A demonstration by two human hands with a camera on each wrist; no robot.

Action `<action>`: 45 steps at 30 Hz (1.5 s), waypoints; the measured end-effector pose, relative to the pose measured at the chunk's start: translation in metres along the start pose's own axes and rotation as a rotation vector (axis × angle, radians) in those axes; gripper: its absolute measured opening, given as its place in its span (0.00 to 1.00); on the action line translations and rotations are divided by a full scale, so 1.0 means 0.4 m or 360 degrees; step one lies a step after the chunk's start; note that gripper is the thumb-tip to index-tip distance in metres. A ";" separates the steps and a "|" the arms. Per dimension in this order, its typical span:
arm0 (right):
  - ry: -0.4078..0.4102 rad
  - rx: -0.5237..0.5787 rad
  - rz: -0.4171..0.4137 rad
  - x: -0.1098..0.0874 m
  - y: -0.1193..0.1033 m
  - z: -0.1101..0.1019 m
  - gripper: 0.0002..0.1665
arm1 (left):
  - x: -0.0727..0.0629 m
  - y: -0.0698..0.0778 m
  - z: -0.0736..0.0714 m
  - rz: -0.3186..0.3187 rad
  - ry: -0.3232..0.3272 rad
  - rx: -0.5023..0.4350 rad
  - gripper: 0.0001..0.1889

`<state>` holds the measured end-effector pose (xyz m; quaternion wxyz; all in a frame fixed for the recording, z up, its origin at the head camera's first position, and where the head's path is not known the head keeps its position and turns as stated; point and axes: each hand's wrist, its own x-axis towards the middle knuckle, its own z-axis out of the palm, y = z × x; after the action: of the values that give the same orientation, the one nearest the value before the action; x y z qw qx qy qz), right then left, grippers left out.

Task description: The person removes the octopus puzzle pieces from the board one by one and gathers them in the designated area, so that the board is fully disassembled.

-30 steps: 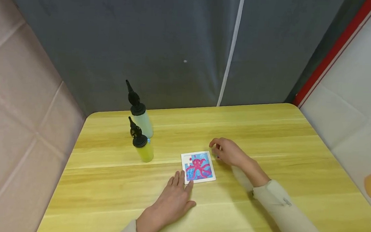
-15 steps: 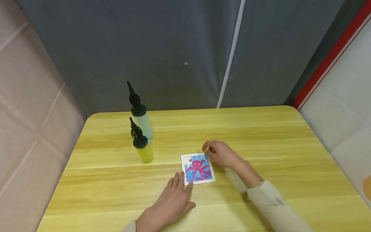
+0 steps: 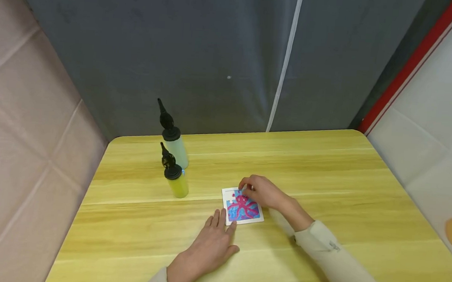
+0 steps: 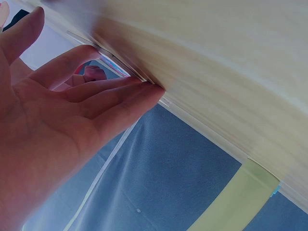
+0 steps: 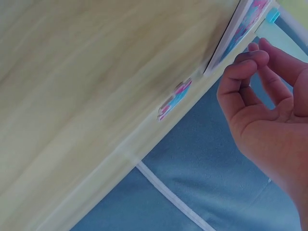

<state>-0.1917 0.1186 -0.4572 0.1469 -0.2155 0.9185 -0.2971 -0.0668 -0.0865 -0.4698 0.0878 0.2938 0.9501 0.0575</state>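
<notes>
A small square jigsaw puzzle (image 3: 241, 212) shows a pink octopus on blue inside a white frame, with a white gap at its upper left. My left hand (image 3: 210, 247) lies at its lower left corner, extended fingertips against the frame's edge. Over the upper right of the picture is my right hand (image 3: 263, 192), thumb and forefinger pinching a puzzle piece that the fingers mostly hide. In the right wrist view, a loose pink-and-blue puzzle piece (image 5: 174, 99) lies on the table beside the frame; in the head view the right hand covers that spot.
Two upright containers with black tapering tops, one yellow (image 3: 178, 186) and one pale green (image 3: 178, 151), stand left of the puzzle on the wooden table (image 3: 124, 239). A grey curtain (image 3: 200, 60) hangs behind the far edge, with pale walls at both sides.
My right hand has moved left from beside the puzzle to above its upper right part. The left hand has stayed at the lower left corner.
</notes>
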 end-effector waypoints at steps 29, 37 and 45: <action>0.0025 -0.0061 -0.0196 -0.002 -0.007 0.028 0.11 | -0.004 0.002 -0.001 0.0012 -0.0015 0.0071 0.33; 0.0065 -0.0007 -0.0162 -0.003 -0.006 0.029 0.12 | -0.006 0.004 -0.003 0.0016 -0.0004 0.0049 0.32; 0.0059 0.0065 -0.0035 0.002 -0.014 0.025 0.12 | -0.005 0.002 -0.006 0.0015 -0.0010 0.0059 0.33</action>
<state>-0.1866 0.1091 -0.4618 0.1310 -0.2168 0.9124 -0.3215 -0.0654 -0.0872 -0.4671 0.0851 0.3000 0.9493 0.0392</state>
